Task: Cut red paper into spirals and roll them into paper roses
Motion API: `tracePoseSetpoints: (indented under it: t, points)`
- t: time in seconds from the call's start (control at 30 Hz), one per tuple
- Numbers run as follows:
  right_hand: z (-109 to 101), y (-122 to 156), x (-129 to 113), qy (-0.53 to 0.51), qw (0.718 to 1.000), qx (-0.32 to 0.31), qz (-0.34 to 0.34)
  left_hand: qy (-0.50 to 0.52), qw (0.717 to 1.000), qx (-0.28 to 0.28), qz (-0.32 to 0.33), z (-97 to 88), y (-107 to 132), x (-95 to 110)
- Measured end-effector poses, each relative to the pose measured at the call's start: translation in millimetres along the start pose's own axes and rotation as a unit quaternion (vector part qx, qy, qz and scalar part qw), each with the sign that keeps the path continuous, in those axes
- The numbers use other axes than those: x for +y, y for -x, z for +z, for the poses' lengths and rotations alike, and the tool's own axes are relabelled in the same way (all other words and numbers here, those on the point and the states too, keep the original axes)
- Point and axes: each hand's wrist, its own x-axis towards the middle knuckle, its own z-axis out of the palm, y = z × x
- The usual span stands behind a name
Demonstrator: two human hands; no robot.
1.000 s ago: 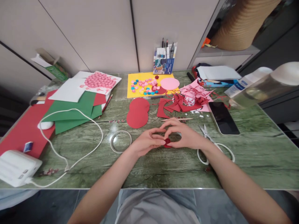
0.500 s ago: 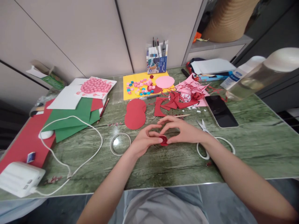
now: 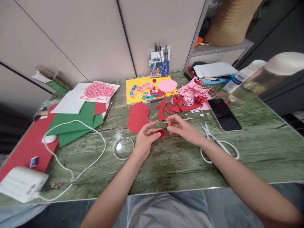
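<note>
A small roll of red paper (image 3: 162, 133), wound like a rosette, is pinched between the thumb and fingers of my left hand (image 3: 146, 139). My right hand (image 3: 181, 129) hovers just to the right of it, thumb and fingers apart, with nothing visible between them. Behind those fingers lies a thin wooden stick (image 3: 189, 119). Overlapping red paper circles (image 3: 137, 117) lie beyond my left hand. White-handled scissors (image 3: 220, 144) rest open under my right forearm, and a roll of clear tape (image 3: 115, 148) lies left of my left wrist.
Red paper scraps (image 3: 163, 109) and pink scraps (image 3: 190, 91) are piled behind my right hand. Paper balls dot a yellow sheet (image 3: 129, 98). A phone (image 3: 224, 114) and bottle (image 3: 266, 79) stand right; green sheets (image 3: 76, 122), a white cable (image 3: 104, 144) and a charger (image 3: 22, 183) lie left.
My left hand has lifted the red roll slightly away from me and to the left. My right hand has let go of it and moved off to the right.
</note>
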Motion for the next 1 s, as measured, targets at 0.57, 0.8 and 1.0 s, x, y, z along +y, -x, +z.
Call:
tracePoseSetpoints:
  t: [0.57,0.8,1.0]
  points:
    - [9.9,2.2,-0.6,-0.162,0.985,-0.013,0.061,-0.092,0.991,-0.022,0.095,7.7,4.1,-3.2]
    - [0.9,2.5,-10.6,-0.012,1.000,-0.017,0.012,-0.214,0.963,-0.018,0.162,13.8,9.8,-0.9]
    - [4.3,7.2,-20.1,0.063,0.997,0.035,-0.015,-0.255,0.945,-0.003,0.203,12.2,15.6,-5.4]
